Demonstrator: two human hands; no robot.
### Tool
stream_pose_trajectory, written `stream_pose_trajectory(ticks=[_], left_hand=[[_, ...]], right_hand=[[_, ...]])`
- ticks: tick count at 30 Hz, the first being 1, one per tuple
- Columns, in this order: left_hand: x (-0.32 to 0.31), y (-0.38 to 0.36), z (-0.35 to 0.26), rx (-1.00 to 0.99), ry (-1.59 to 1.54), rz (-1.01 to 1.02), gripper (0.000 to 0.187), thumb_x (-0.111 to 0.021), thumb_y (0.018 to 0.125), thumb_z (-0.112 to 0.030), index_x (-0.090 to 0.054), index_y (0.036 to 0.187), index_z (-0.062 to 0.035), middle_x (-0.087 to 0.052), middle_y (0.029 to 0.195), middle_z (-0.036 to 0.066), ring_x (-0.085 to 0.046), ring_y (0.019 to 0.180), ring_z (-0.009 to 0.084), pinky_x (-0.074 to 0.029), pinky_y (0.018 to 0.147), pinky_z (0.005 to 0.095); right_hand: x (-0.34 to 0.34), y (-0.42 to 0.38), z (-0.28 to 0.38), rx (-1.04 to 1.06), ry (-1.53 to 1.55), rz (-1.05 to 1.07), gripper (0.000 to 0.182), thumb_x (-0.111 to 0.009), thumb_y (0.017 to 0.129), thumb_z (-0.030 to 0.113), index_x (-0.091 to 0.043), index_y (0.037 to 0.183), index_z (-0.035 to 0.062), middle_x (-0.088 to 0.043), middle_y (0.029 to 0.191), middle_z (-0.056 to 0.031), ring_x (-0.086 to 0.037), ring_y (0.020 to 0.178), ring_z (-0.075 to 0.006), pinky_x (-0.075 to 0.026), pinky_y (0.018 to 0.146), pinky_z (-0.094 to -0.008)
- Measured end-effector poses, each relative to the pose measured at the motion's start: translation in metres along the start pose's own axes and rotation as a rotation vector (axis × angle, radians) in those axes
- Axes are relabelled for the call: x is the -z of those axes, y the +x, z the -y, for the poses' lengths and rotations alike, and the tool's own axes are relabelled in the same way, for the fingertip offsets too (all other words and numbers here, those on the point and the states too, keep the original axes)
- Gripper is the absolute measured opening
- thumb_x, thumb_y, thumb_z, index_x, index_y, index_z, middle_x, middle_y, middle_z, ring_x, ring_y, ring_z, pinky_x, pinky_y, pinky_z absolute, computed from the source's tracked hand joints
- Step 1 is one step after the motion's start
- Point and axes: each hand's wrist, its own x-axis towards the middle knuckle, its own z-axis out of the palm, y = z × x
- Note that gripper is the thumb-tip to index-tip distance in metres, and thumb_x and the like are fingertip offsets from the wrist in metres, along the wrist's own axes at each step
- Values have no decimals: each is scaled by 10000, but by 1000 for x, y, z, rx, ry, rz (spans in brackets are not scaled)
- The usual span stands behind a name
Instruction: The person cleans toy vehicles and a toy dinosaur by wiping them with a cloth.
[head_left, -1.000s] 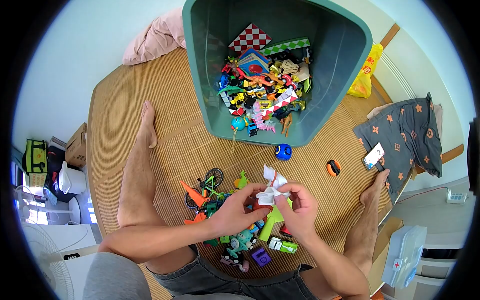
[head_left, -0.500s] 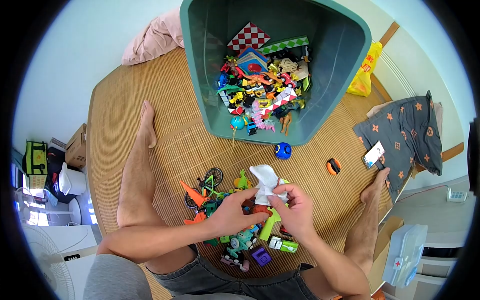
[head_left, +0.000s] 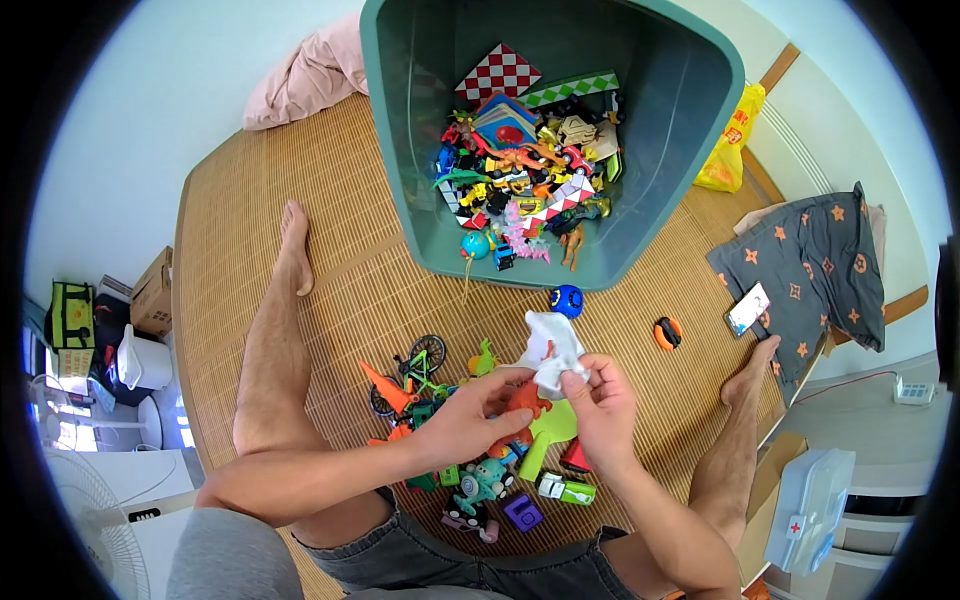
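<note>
My left hand (head_left: 468,418) is closed round an orange-red toy figure (head_left: 522,402), much of it hidden by the fingers and the cloth. Pinched in my right hand (head_left: 606,408) is a thin white wipe (head_left: 556,338), draped over the top of the figure. A bit of orange-red shows in a fold of the wipe. Just under both hands lies a lime-green toy (head_left: 548,432) with a flat, wide end. Around them on the mat are a small toy bicycle (head_left: 425,358), an orange cone-shaped piece (head_left: 386,388), a teal toy car (head_left: 486,482) and a green-and-white truck (head_left: 568,489).
A large green bin (head_left: 400,200) with many toys inside stands ahead on the bamboo mat (head_left: 340,190). Near its front lies a blue ball (head_left: 566,301). To the right are an orange-black ring-like object (head_left: 667,333), a phone (head_left: 747,309) and a grey patterned cloth (head_left: 800,270).
My right hand has shifted slightly right and the wipe has moved right and spread over the figure. More of the orange-red figure and lime-green toy shows. My left hand has barely moved.
</note>
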Motion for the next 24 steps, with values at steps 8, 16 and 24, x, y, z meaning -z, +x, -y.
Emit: stream_pose_trajectory(ticks=[8,16,24], left_hand=[[7,1,-8,168,-64,219,221,-500,968,-176,-510,1125,-21,-587,856,32,-518,675,66,-430,578,235],[1,1,-4,232,-128,243,236,-540,951,-225,-536,1101,-43,-545,792,4,-474,622,62,-402,552,238],[7,-1,8,105,307,108,419,-628,889,-275,-504,1156,24,-561,906,52,-521,796,110,-448,705,263]], right_hand=[[-2,-1,6,-40,5,110,133,-623,883,19,-535,983,25,-625,884,-27,-572,773,-56,-470,667,-200],[-2,-3,3,-60,-29,103,130,-645,857,-7,-543,936,10,-635,816,-20,-570,730,-44,-471,644,-192],[-2,-8,3,-11,-166,93,144,-671,838,0,-553,921,9,-633,792,-17,-553,693,-30,-452,601,-181]])
